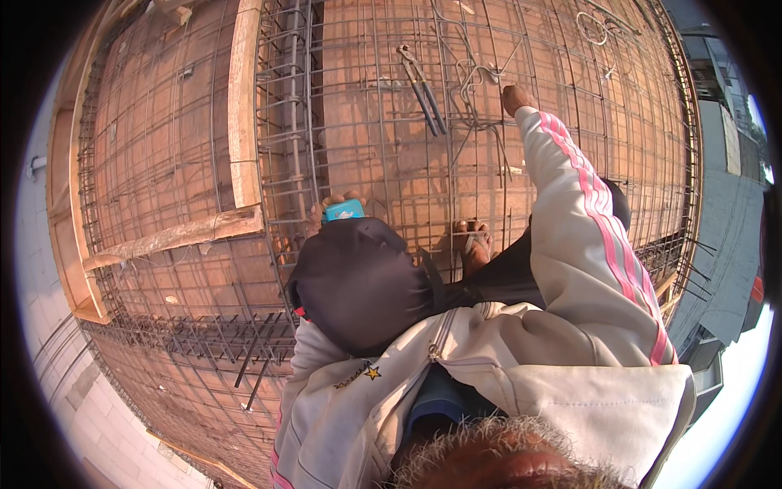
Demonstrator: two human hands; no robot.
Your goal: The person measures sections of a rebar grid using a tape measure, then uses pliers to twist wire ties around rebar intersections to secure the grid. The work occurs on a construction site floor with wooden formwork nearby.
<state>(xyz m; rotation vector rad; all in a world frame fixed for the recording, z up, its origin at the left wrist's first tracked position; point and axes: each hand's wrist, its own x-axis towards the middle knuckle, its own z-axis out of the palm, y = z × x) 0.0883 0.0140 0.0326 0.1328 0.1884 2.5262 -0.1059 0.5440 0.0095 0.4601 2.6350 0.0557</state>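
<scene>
My right hand [515,99] reaches forward over the rebar grid [562,106], its fingers curled. What it holds, if anything, is too small to make out. Just left of it lies a loose, twisted bunch of tie wire [468,85], with a small shiny metal piece [489,74] near the fingers. Farther left, end-cutting pincers [422,91] with dark blue handles rest on the bars, apart from both hands. Beyond my dark-clad left knee, my left hand [314,215] is wrapped round a turquoise box-shaped thing [344,209]. The knee hides most of that hand.
Wooden boards [244,106] frame the brown plywood deck [358,163] on the left. A denser rebar cage [289,114] runs beside them. My sandalled right foot [475,246] stands among the bars. Bar ends [700,265] stick out at the right edge; a wire coil [592,28] lies far right.
</scene>
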